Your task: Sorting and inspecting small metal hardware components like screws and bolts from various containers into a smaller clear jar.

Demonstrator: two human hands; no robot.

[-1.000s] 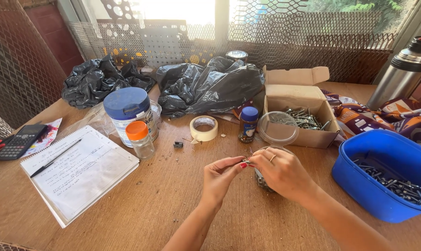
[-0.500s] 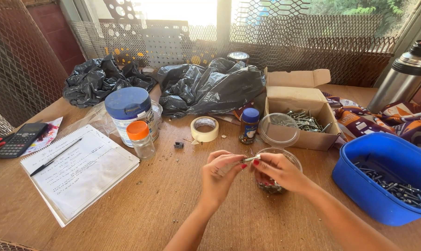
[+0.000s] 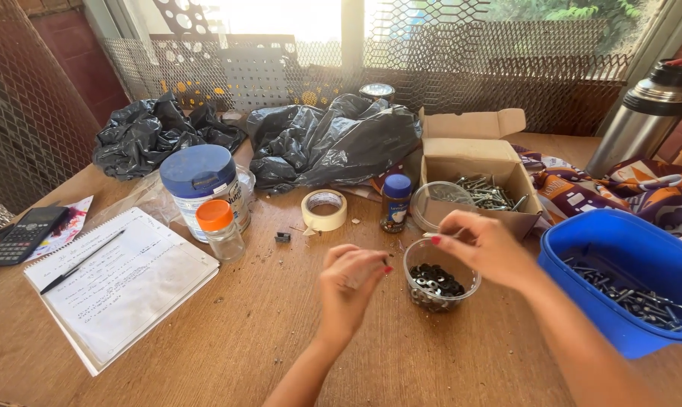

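- Right hand [image 3: 485, 245] pinched 1 thin screw [image 3: 436, 234] over the clear cup [image 3: 440, 277] of washers.
- Left hand [image 3: 350, 283] had its grip narrow; contents unclear.
- The screw looked light, stiff and slippery; best pinched mid-shank.

tub [image 3: 621, 264] R of washer cup [image 3: 440, 283]

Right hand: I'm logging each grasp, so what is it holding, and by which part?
The right hand pinches a thin screw-like metal piece by one end, above the clear cup of washers. Its exact kind is too small to tell.
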